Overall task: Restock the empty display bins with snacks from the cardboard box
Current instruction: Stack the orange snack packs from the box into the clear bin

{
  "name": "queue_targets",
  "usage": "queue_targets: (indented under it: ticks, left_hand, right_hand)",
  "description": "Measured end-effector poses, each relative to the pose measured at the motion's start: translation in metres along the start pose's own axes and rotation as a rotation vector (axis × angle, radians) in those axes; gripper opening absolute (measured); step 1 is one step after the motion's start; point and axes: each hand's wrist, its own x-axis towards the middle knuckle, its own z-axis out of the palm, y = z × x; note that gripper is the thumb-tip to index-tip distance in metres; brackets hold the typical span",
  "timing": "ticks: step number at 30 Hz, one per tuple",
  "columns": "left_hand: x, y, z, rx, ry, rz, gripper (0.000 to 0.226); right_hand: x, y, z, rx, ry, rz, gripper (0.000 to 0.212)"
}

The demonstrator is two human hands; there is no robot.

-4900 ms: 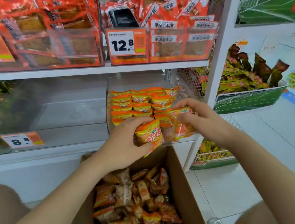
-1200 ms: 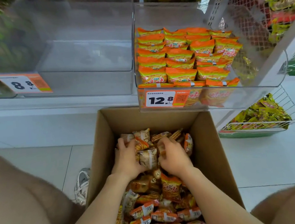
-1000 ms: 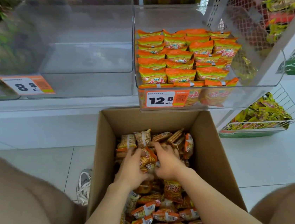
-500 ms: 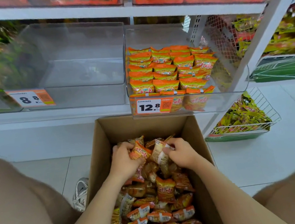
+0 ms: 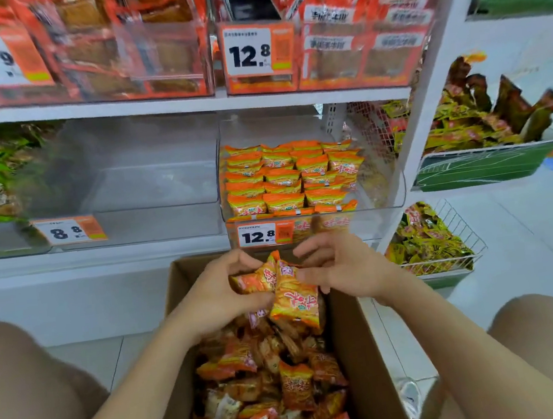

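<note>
Orange snack packets (image 5: 292, 304) bunched above cardboard box (image 5: 364, 354), just below half-filled clear bin (image 5: 384, 197). Your left hand (image 5: 216, 295) curls round them; your right hand (image 5: 344, 270) pinches front packet's edge. Empty clear bin (image 5: 148, 189) sits left of filled one.

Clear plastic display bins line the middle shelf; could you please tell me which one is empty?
The clear bin tagged 8.8; its right-hand neighbour tagged 12.8 holds orange packets.

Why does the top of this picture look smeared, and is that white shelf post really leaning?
Head view: the red packs on the top shelf are motion-blurred; the orange packets held between the left hand and right hand look sharper; the white post probably leans only from wide-angle distortion.
</note>
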Motion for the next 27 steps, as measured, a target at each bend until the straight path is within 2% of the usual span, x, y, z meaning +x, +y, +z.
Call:
queue_targets:
  ticks: [3,6,8,12,14,16,18,19,21,24,27]
  left_hand:
    - [-0.002,0.012,-0.007,-0.069,0.016,-0.005,0.037]
    - [-0.002,0.021,-0.011,-0.113,0.036,0.016,0.04]
    - [0.003,0.03,-0.016,-0.105,0.045,0.063,0.046]
    - [0.014,0.059,-0.025,-0.026,0.111,0.146,0.065]
    - [0.02,0.072,-0.026,0.004,0.114,0.192,0.074]
    - [0.027,0.084,-0.025,0.046,0.143,0.226,0.08]
    - [0.036,0.094,-0.024,0.065,0.17,0.241,0.082]
    - [0.041,0.098,-0.023,0.075,0.17,0.253,0.082]
    - [0.051,0.103,-0.02,0.103,0.173,0.276,0.083]
    - [0.066,0.11,-0.011,0.114,0.183,0.284,0.083]
    - [0.083,0.112,0.0,0.157,0.214,0.309,0.077]
  right_hand:
    - [-0.006,-0.005,-0.01,-0.038,0.054,-0.075,0.031]
    - [-0.012,-0.011,-0.019,-0.049,0.013,-0.148,0.018]
    - [-0.012,-0.011,-0.027,0.028,0.04,-0.175,0.018]
    - [-0.001,-0.01,-0.04,0.477,0.298,-0.147,0.03]
    - [0.004,-0.014,-0.04,0.572,0.394,-0.169,0.037]
    - [0.002,-0.02,-0.04,0.581,0.363,-0.257,0.053]
    - [-0.001,-0.025,-0.039,0.431,0.261,-0.337,0.074]
    - [-0.002,-0.028,-0.039,0.324,0.236,-0.342,0.074]
    - [0.0,-0.032,-0.044,0.216,0.234,-0.314,0.057]
    - [0.003,-0.038,-0.064,0.279,0.237,-0.263,0.027]
    - [0.015,-0.036,-0.095,0.153,0.353,-0.254,0.021]
